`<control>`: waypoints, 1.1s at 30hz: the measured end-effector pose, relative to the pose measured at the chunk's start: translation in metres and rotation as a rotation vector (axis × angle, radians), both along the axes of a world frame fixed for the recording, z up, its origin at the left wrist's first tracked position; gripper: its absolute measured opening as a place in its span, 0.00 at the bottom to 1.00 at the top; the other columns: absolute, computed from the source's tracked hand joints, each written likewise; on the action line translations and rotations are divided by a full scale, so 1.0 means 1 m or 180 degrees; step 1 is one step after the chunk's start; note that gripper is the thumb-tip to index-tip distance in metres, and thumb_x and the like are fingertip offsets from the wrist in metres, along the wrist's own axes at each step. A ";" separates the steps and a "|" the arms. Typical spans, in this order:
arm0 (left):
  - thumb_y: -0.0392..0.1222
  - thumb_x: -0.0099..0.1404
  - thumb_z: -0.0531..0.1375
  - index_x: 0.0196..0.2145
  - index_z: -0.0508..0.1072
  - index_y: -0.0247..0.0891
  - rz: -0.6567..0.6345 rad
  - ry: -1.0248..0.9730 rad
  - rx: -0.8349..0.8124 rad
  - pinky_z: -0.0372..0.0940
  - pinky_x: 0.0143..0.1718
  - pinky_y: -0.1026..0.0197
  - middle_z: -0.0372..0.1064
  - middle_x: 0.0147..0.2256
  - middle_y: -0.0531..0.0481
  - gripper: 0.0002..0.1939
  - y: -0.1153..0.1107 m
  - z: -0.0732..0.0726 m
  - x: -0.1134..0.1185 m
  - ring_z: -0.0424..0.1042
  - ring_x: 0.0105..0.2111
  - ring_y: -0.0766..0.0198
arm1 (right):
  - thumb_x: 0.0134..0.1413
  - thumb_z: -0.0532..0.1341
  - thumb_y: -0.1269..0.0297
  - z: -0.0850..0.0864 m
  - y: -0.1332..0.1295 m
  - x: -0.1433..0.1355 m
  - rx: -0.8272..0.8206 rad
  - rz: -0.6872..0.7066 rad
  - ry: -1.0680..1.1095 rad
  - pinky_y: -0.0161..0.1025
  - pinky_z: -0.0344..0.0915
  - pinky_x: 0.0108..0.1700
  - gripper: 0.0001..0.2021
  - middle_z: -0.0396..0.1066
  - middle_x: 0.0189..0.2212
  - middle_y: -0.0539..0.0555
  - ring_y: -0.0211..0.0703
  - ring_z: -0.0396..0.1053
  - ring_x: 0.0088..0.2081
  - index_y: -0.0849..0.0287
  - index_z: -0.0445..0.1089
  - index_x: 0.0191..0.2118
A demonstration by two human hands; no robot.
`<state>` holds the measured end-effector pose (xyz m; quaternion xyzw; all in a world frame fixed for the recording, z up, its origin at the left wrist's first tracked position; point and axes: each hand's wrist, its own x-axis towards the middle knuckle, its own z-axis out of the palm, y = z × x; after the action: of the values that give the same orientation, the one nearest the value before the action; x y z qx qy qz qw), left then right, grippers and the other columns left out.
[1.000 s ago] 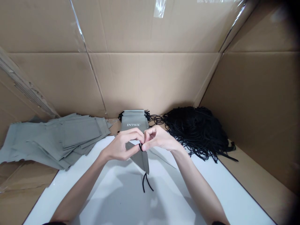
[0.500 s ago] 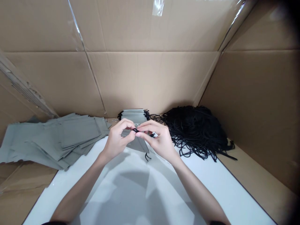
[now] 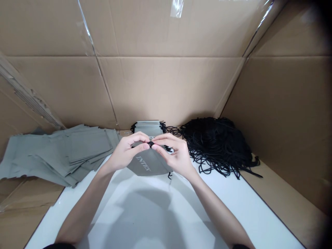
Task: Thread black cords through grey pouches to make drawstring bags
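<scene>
Between the fingertips of both hands is a small loop or knot of black cord (image 3: 150,144). My left hand (image 3: 130,149) pinches it from the left with thumb and forefinger. From the right, my right hand (image 3: 174,148) pinches the same cord. Below the hands hangs a grey fabric pouch (image 3: 151,164) printed "INTEX", with a short black cord end (image 3: 169,175) at its lower right corner. Just behind the fingers lies a stack of grey pouches (image 3: 148,127) with black cords at both sides, partly hidden by the hands.
A spread pile of flat grey fabric pouches (image 3: 86,147) lies at the left. At the right is a big tangled heap of black cords (image 3: 218,143). Cardboard walls (image 3: 166,86) close in the back and sides of the white table (image 3: 140,221).
The pouch under my hands has swung to face me, showing its "INTEX" print, and its lower cord end has shifted right. Both hands stay pinched on the cord.
</scene>
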<state>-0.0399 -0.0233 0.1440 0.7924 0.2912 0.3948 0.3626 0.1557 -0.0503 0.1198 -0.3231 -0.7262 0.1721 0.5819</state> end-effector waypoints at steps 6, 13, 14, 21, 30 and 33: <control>0.45 0.70 0.58 0.38 0.74 0.37 0.0007 -0.0189 -0.0226 0.62 0.42 0.62 0.69 0.39 0.48 0.09 -0.002 -0.005 0.005 0.68 0.40 0.62 | 0.56 0.67 0.69 -0.003 0.001 -0.006 -0.0185 -0.0037 0.0432 0.43 0.71 0.45 0.03 0.77 0.37 0.54 0.44 0.75 0.40 0.55 0.78 0.36; 0.45 0.70 0.58 0.37 0.74 0.39 0.0254 -0.0166 -0.0041 0.60 0.44 0.60 0.70 0.39 0.48 0.09 -0.003 -0.011 0.009 0.68 0.41 0.60 | 0.59 0.65 0.68 -0.007 0.005 -0.004 -0.0317 0.0136 0.0311 0.44 0.68 0.47 0.02 0.75 0.39 0.53 0.44 0.72 0.43 0.54 0.75 0.37; 0.45 0.70 0.58 0.36 0.74 0.39 0.0308 -0.0156 0.0004 0.60 0.44 0.60 0.70 0.39 0.49 0.09 -0.003 -0.012 0.009 0.68 0.41 0.61 | 0.60 0.65 0.69 -0.008 0.006 -0.003 -0.0286 0.0086 0.0228 0.46 0.67 0.49 0.02 0.75 0.39 0.53 0.45 0.71 0.44 0.54 0.75 0.37; 0.44 0.68 0.60 0.33 0.76 0.38 0.0524 -0.0131 -0.0026 0.60 0.44 0.61 0.72 0.36 0.49 0.09 -0.001 -0.011 0.011 0.70 0.39 0.60 | 0.61 0.64 0.69 -0.009 0.008 -0.002 -0.0107 -0.0147 -0.0183 0.51 0.58 0.59 0.03 0.75 0.42 0.52 0.49 0.64 0.52 0.53 0.72 0.36; 0.44 0.65 0.62 0.33 0.76 0.38 0.0879 -0.0051 0.0158 0.65 0.41 0.60 0.74 0.36 0.48 0.07 -0.002 -0.015 0.014 0.72 0.38 0.60 | 0.59 0.65 0.67 -0.011 0.012 0.002 -0.0297 -0.0073 -0.0221 0.53 0.55 0.60 0.02 0.71 0.45 0.53 0.51 0.62 0.55 0.52 0.73 0.35; 0.45 0.64 0.65 0.34 0.75 0.39 0.0981 -0.0305 0.0215 0.68 0.42 0.61 0.75 0.36 0.50 0.07 -0.003 -0.019 0.016 0.74 0.37 0.61 | 0.57 0.66 0.65 -0.012 0.015 0.002 -0.0473 -0.0031 0.0010 0.53 0.56 0.59 0.01 0.71 0.44 0.53 0.50 0.64 0.52 0.53 0.74 0.34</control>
<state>-0.0234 -0.0262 0.1253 0.7303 0.3782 0.4927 0.2843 0.1574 -0.0357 0.1074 -0.3687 -0.7089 0.2231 0.5583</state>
